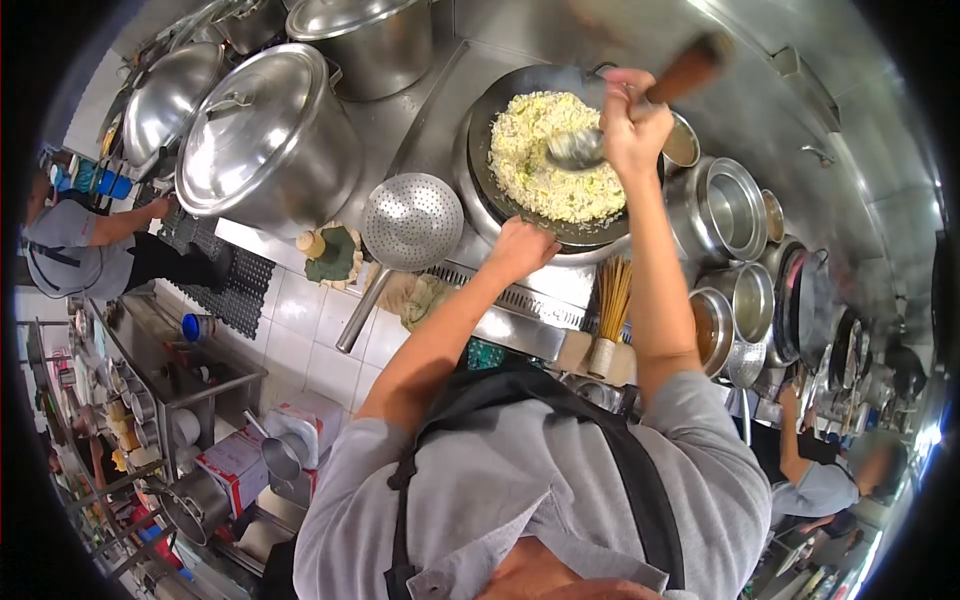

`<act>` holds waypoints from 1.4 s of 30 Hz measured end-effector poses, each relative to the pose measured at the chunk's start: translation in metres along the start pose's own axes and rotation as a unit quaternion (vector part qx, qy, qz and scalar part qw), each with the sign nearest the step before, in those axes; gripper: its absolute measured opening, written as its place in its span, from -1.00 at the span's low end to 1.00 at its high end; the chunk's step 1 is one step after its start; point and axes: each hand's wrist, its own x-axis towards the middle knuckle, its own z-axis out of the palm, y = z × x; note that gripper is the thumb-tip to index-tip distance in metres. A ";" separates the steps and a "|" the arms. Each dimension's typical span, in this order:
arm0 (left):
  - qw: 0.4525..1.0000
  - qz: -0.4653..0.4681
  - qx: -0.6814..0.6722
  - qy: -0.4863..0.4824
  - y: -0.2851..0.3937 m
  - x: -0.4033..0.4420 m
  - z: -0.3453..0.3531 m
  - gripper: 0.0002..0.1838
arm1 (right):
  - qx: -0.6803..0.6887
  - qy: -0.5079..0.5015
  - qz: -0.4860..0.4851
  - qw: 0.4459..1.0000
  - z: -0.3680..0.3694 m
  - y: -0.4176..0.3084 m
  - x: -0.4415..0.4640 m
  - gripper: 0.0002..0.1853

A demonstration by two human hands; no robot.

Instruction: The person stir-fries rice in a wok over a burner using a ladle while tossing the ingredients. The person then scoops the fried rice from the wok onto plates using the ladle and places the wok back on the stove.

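Note:
A dark wok point(483, 165) sits on the stove, filled with pale yellow fried rice point(530, 130) dotted with green bits. My left hand point(525, 248) is closed on the wok's near edge; whether it grips a cloth or a handle there is hidden. Over the rice, my right hand point(637, 125) is wrapped round a ladle point(577, 150). Its metal head is blurred and touches or hovers over the rice, while its wooden handle points up to the right.
A perforated strainer point(412, 220) lies left of the wok. Large lidded pots point(262, 130) stand further left. A bamboo brush point(613, 300) is near my right forearm. Several metal pots point(735, 205) line the right side. Co-workers stand at far left point(85, 240) and lower right point(820, 485).

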 end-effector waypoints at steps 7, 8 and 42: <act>1.000 -0.006 -0.016 -0.010 0.001 -0.004 0.002 -0.64 | -0.019 -0.143 0.201 0.969 -0.008 -0.039 0.006 -0.89; 1.000 -0.004 -0.013 -0.005 -0.001 -0.001 0.000 -0.64 | -0.007 -0.097 0.126 0.987 -0.021 -0.033 0.005 -0.88; 0.999 0.023 0.007 -0.021 -0.009 -0.107 -0.018 -0.62 | -0.206 -0.008 0.010 0.978 0.028 0.005 0.032 -0.49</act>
